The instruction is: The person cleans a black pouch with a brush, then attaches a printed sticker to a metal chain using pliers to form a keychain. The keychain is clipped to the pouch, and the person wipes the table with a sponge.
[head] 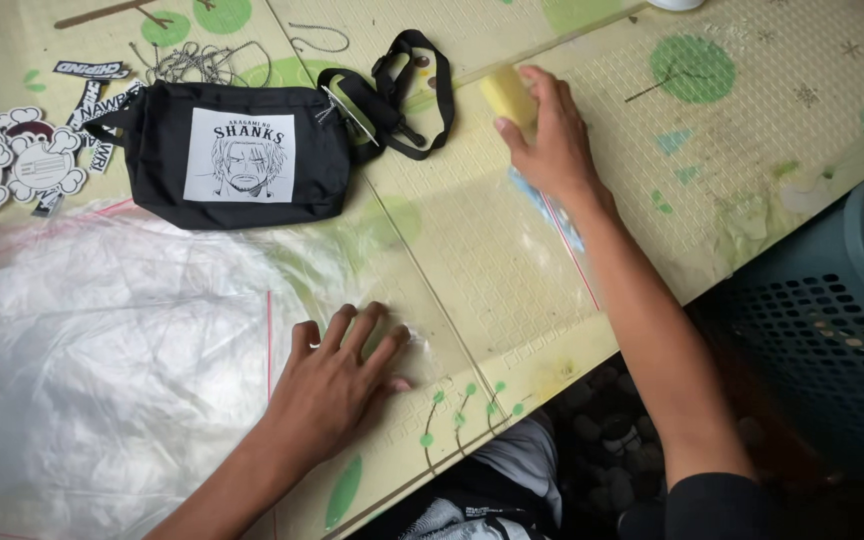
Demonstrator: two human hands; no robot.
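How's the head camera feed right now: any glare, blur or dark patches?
Head view: soft, even daylight; faint shadows under the left hand and right hand. The clear plastic bags show milky glare that washes out the mat beneath. The lower right, by the blue basket, is dim. Focus is fairly sharp; no obvious motion blur.

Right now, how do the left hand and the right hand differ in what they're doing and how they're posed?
The left hand lies flat, fingers spread, pressing on the clear plastic bags; the right hand is curled around a small yellow block. The left hand sits near the mat's front edge; the right hand reaches farther out, right of the black pouch. Both are bare and rest on the same patterned mat.
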